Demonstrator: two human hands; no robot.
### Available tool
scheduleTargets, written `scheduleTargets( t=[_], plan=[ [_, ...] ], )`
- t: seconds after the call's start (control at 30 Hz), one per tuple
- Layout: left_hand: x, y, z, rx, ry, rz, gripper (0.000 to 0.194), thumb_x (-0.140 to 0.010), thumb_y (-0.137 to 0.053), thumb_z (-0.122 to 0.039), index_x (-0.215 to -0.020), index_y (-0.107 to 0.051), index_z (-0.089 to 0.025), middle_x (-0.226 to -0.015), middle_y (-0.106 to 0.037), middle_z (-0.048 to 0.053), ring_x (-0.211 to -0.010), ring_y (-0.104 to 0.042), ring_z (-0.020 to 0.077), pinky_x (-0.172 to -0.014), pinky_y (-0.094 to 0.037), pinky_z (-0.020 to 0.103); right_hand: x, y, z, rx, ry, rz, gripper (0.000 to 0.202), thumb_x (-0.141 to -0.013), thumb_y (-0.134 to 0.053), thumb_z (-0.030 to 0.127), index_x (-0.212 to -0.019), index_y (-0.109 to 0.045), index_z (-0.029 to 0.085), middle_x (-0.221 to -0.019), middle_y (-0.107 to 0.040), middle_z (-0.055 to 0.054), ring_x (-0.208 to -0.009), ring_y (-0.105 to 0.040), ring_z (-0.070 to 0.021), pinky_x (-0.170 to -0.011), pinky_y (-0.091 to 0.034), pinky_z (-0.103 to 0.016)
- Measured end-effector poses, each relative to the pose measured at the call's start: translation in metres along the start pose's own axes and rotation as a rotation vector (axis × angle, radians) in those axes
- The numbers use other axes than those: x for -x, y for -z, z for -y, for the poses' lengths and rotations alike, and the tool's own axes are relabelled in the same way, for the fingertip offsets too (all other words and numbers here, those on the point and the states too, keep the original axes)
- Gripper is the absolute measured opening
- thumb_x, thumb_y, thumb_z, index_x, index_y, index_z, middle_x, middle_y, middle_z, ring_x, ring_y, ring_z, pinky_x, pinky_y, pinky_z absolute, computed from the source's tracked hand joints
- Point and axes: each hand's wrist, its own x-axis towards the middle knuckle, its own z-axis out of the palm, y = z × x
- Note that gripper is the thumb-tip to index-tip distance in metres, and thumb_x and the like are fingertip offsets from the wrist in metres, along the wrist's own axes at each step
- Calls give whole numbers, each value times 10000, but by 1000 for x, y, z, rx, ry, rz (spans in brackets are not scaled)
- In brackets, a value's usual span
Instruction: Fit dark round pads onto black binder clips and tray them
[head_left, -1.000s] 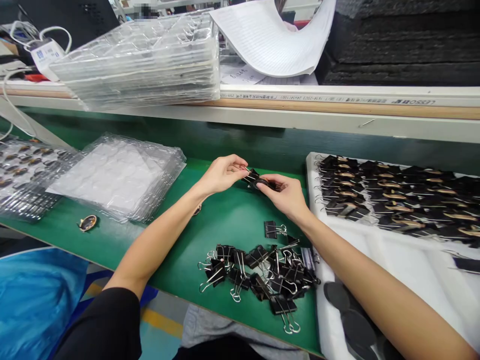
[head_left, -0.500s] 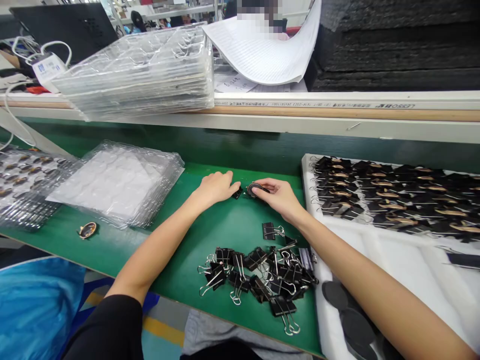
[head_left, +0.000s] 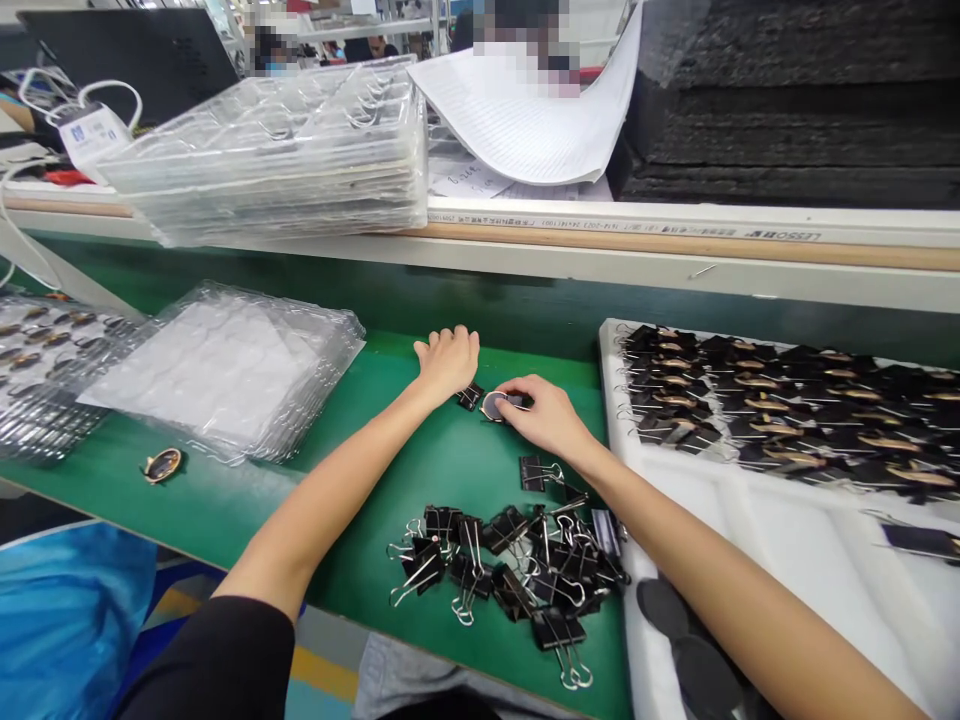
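My left hand (head_left: pixel 450 360) is at the back of the green table, beside a black binder clip (head_left: pixel 470 396); its fingers are bent and what is under them is hidden. Just to the right, my right hand (head_left: pixel 544 412) pinches a round, dark-faced piece with a thin light rim (head_left: pixel 494 405) between thumb and fingers. A pile of black binder clips (head_left: pixel 514 565) with silver handles lies nearer to me, and one clip (head_left: pixel 532 473) sits at its upper edge.
At the right, a white foam tray (head_left: pixel 616 400) holds rows of clipped pieces and some black discs (head_left: pixel 705 675). Clear plastic trays (head_left: pixel 217 370) are stacked at the left, near a small oval piece (head_left: pixel 163 465). A shelf (head_left: pixel 525 250) crosses behind my hands.
My left hand has shifted up and slightly right, its fingers now pointing away from me. The round piece in my right hand has tilted to show its face. The view has shifted slightly.
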Motion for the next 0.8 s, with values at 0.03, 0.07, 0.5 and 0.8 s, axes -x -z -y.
scheduleTargets(
  t=[0.03,0.07,0.5,0.8],
  plan=[
    [1,-2,2,1,10,-13,477,-1077,-210,-435,-1173,-584,-156,-1226,-643,209,-1206,-552,382,-1008,-373,562,0,0,0,37,10,-4,143,-853,-666,251,-925,-789,247,-974,-764,-58,-974,-692,-260,-883,-523,-396],
    [2,-3,3,7,21,-24,479,-1078,-206,-434,-1175,-582,-154,-1219,-645,208,-1198,-551,383,-1002,-373,562,-1,-1,1,65,11,-6,151,-857,-663,248,-929,-796,247,-979,-758,-63,-979,-683,-264,-890,-517,-401],
    [0,-9,8,92,125,2,494,-1078,-209,-443,-1171,-603,-160,-1254,-633,220,-1244,-510,426,-996,-346,632,-3,-3,11,142,-82,61,187,-897,-607,196,-943,-787,212,-976,-729,-83,-961,-669,-261,-892,-488,-376],
    [-3,-15,9,83,205,24,485,-1087,-198,-442,-1208,-585,-178,-1299,-636,187,-1281,-508,382,-1035,-357,575,-5,-8,16,197,-91,83,216,-942,-561,222,-1030,-753,177,-1042,-749,-108,-982,-670,-274,-886,-478,-371]
  ],
)
